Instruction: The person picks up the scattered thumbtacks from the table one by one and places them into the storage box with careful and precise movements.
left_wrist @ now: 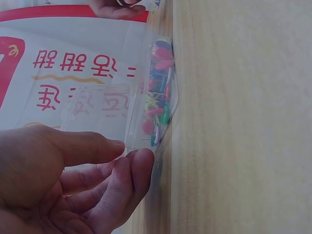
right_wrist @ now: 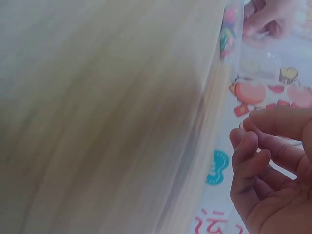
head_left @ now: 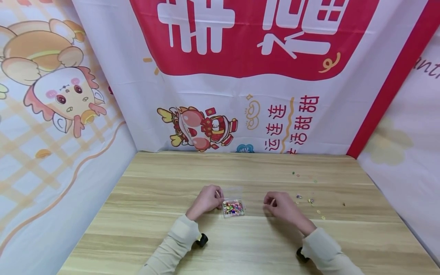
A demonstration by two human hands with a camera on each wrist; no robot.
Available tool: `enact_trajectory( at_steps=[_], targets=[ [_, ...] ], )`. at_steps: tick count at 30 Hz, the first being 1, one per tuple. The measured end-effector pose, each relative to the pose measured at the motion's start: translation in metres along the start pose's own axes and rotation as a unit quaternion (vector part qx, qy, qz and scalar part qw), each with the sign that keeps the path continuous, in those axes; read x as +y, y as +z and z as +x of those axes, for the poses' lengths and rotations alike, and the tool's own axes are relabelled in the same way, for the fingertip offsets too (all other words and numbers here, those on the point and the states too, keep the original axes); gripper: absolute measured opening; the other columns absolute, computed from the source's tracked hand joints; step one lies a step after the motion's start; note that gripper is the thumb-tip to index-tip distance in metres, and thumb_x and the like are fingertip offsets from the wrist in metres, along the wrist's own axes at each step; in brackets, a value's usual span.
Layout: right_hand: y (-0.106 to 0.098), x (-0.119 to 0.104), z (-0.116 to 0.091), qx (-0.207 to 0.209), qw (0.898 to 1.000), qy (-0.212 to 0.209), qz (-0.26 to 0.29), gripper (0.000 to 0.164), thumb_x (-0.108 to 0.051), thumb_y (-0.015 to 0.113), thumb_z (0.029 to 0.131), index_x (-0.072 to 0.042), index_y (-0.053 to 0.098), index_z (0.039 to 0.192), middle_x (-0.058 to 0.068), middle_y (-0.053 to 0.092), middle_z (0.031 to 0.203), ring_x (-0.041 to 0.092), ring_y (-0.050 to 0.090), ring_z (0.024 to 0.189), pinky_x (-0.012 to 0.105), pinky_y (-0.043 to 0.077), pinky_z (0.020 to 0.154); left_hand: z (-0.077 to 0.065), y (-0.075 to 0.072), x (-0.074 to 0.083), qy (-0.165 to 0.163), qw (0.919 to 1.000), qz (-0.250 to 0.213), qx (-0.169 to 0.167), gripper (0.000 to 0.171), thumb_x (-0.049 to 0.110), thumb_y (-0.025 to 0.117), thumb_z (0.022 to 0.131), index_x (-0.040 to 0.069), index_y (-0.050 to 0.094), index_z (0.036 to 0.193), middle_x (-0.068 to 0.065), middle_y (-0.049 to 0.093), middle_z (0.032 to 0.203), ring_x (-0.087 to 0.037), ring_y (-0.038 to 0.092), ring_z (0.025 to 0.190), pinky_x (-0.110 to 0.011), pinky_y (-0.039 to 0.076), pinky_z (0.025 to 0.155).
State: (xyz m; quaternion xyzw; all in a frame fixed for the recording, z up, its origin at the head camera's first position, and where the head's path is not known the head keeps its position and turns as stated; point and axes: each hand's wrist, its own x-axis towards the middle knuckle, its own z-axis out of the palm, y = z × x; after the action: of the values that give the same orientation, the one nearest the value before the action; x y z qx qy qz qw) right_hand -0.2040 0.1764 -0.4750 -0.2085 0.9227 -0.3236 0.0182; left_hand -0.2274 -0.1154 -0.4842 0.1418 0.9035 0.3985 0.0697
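A small clear plastic box (head_left: 234, 216), its transparent lid (left_wrist: 100, 88) raised, stands on the table with many colorful thumbtacks (left_wrist: 163, 63) inside. At the box's left side my left hand (head_left: 209, 198) pinches its edge between thumb and forefinger. To the right of the box, my right hand (head_left: 282, 206) is held just above the table with thumb and forefinger tips together. A tiny reddish edge of a thumbtack (right_wrist: 241, 126) shows at those fingertips; most of it is hidden.
Loose thumbtacks (head_left: 311, 201) lie scattered on the wooden table (head_left: 165, 172), right of and beyond my right hand. Printed cloth (head_left: 206, 91) hangs along the table's far edge, and more hangs at both sides.
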Motion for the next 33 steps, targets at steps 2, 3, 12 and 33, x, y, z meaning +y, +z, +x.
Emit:
enact_trajectory(
  at_steps=[2,3,12,33],
  targets=[
    [-0.005,0.006,-0.003,0.010,1.000,0.001,-0.008,0.007,-0.002,0.072,0.085,-0.008,0.068,0.087,0.000,0.068,0.079,0.006,0.057,0.066,0.019,0.049,0.058,0.000,0.000,0.000,0.000,1.0000,-0.001,0.000,0.007,0.000,0.068,0.087,0.002,0.065,0.081,-0.009,0.072,0.068,-0.017,0.069,0.057,-0.021,0.048,0.049],
    [-0.007,0.008,-0.005,0.015,1.000,0.006,-0.012,0.008,-0.002,0.072,0.085,-0.008,0.068,0.087,0.000,0.068,0.079,0.006,0.057,0.066,0.019,0.049,0.058,0.000,0.000,0.000,-0.001,1.0000,-0.002,0.000,0.007,0.000,0.068,0.087,0.002,0.065,0.082,-0.009,0.072,0.068,-0.018,0.069,0.057,-0.022,0.048,0.049],
    [-0.022,0.031,-0.018,0.027,0.999,0.031,-0.017,0.011,0.002,0.073,0.082,-0.005,0.068,0.087,0.003,0.069,0.079,0.009,0.060,0.068,0.020,0.050,0.058,-0.002,0.001,0.000,-0.006,1.0000,0.003,-0.001,0.009,0.000,0.068,0.087,0.004,0.065,0.080,-0.008,0.071,0.067,-0.017,0.068,0.056,-0.021,0.050,0.050],
    [-0.046,0.070,-0.017,-0.018,0.991,0.104,-0.085,0.024,0.008,0.070,0.074,-0.005,0.068,0.094,0.007,0.063,0.086,0.018,0.057,0.078,0.035,0.051,0.069,-0.002,0.000,-0.002,-0.009,0.9999,0.006,0.000,0.006,0.001,0.068,0.088,0.003,0.065,0.083,-0.007,0.071,0.067,-0.014,0.067,0.055,-0.020,0.046,0.049]
  ],
)
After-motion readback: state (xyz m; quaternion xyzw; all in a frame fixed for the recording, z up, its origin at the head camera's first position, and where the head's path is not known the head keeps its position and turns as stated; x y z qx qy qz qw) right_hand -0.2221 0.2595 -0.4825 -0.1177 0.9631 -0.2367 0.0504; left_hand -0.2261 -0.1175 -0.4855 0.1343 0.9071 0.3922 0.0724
